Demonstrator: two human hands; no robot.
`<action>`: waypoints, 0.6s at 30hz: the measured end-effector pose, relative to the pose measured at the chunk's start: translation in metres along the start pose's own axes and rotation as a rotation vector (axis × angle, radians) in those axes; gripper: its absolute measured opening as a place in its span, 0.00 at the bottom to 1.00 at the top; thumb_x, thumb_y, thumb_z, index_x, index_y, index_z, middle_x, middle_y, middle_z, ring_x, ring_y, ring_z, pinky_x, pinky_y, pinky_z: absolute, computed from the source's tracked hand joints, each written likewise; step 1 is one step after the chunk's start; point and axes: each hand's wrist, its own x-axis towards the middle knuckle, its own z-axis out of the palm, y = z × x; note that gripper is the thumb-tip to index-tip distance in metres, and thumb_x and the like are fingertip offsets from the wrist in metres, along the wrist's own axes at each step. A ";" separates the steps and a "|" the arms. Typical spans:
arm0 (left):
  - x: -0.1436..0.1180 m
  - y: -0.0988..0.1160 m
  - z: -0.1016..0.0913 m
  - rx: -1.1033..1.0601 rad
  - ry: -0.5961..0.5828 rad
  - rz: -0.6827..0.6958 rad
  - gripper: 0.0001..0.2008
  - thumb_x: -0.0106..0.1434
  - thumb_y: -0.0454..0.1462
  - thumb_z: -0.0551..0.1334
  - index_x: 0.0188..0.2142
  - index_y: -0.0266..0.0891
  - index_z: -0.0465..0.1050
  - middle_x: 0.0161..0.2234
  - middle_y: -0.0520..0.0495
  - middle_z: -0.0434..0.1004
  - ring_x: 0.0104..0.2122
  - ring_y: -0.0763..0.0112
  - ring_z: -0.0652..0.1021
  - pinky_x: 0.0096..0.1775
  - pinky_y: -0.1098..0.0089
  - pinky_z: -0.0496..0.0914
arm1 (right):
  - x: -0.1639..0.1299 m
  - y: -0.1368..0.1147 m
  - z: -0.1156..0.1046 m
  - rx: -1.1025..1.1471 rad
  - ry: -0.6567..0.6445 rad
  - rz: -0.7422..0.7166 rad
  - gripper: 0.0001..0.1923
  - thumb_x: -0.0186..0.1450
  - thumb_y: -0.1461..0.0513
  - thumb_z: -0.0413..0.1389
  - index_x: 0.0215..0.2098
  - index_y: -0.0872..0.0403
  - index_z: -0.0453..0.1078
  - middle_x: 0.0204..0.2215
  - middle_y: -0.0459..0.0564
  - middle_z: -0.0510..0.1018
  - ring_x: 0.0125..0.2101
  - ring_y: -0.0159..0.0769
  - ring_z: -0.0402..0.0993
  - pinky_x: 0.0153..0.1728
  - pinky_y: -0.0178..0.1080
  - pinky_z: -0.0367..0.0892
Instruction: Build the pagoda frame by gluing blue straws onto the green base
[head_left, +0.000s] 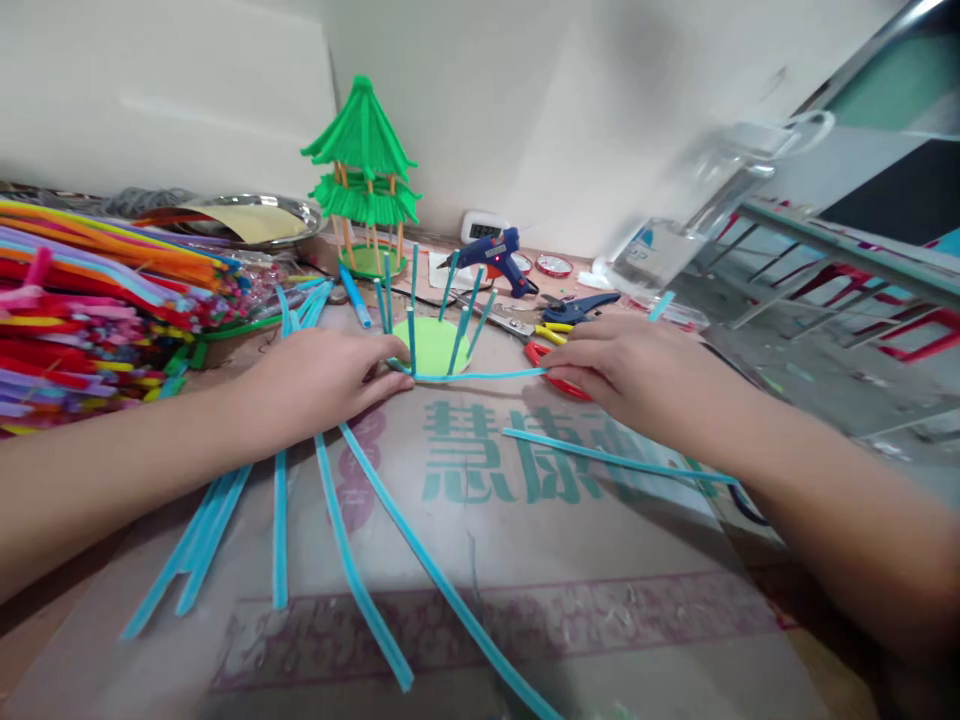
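Left hand [322, 385] lies palm down on the work surface, fingers loosely curled, fingertips [390, 372] pressing at the near-left edge of the green disc [435, 345]. It pins the left end of a thin blue pipe cleaner [480, 376] where that meets the disc; a full grip can't be made out. Right hand [630, 375] is also palm down, fingers bent, and pinches the right end of the same strand, so it runs taut between both hands along the disc's near edge.

The disc sits at centre, slightly far, on a printed plastic sheet [480, 520] with teal characters. Several upright blue stems [412, 300] stand around its rim, some tilted outward.

More loose blue pipe cleaners [352, 570] fan out on the sheet near the left forearm; one [615, 462] lies under the right wrist.

Red-handled scissors [551, 372] are partly hidden under the right hand's fingers. Far of them are yellow-handled pliers [551, 330] and a blue glue gun [495, 258]. A green pagoda model [365, 170] stands far, left of centre. A pile of multicoloured pipe cleaners [97, 290] fills the left side, with a metal tray [300, 215] behind it. A clear plastic jug [690, 220] is blurred at far right.
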 end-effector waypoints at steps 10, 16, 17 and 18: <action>0.000 0.001 0.000 0.023 0.008 0.007 0.19 0.71 0.51 0.54 0.49 0.46 0.77 0.31 0.46 0.83 0.29 0.57 0.79 0.29 0.66 0.60 | 0.039 -0.022 0.032 0.336 -0.077 0.085 0.11 0.69 0.58 0.59 0.48 0.50 0.77 0.39 0.47 0.84 0.37 0.38 0.79 0.36 0.37 0.65; 0.000 0.001 0.000 0.012 0.015 0.006 0.19 0.70 0.51 0.54 0.47 0.46 0.78 0.34 0.46 0.83 0.32 0.57 0.80 0.29 0.66 0.61 | 0.037 -0.024 0.045 0.368 0.061 -0.056 0.12 0.73 0.62 0.52 0.45 0.52 0.78 0.41 0.50 0.84 0.40 0.38 0.78 0.41 0.38 0.65; 0.000 0.001 0.001 0.009 0.021 0.012 0.18 0.70 0.50 0.55 0.47 0.46 0.78 0.34 0.46 0.83 0.32 0.57 0.80 0.29 0.66 0.61 | 0.038 -0.022 0.047 0.363 0.071 -0.065 0.11 0.72 0.62 0.53 0.44 0.53 0.78 0.41 0.50 0.84 0.41 0.38 0.78 0.42 0.38 0.65; 0.000 0.000 0.002 0.009 0.029 0.018 0.18 0.70 0.50 0.55 0.47 0.46 0.78 0.34 0.46 0.83 0.32 0.57 0.80 0.29 0.66 0.62 | 0.039 -0.021 0.048 0.361 0.077 -0.057 0.10 0.72 0.62 0.54 0.43 0.53 0.79 0.41 0.50 0.84 0.41 0.39 0.78 0.42 0.38 0.65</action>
